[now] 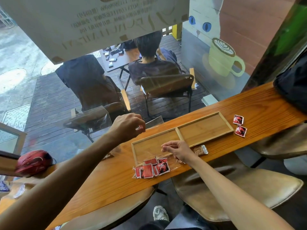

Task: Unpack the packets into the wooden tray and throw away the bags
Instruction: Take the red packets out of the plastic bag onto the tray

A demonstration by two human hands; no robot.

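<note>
A two-compartment wooden tray (206, 128) lies on the counter, both compartments bare. Several red packets (152, 168) sit inside a clear plastic bag (171, 166) at the tray's near left corner. My right hand (177, 150) pinches the top of that clear bag above the tray's near edge. My left hand (128, 127) is raised left of the tray, its fingers pinched on a thin clear piece of plastic. Two more red packets (240, 126) lie beyond the tray's right end. A brown packet (201, 150) rests just right of my right hand.
The narrow wooden counter (259, 103) runs along a window. A red helmet (33, 161) sits at the far left, a dark bag (294, 85) at the far right. Loose clear wrappers (18, 191) lie at the left end. Stools (240, 193) stand below.
</note>
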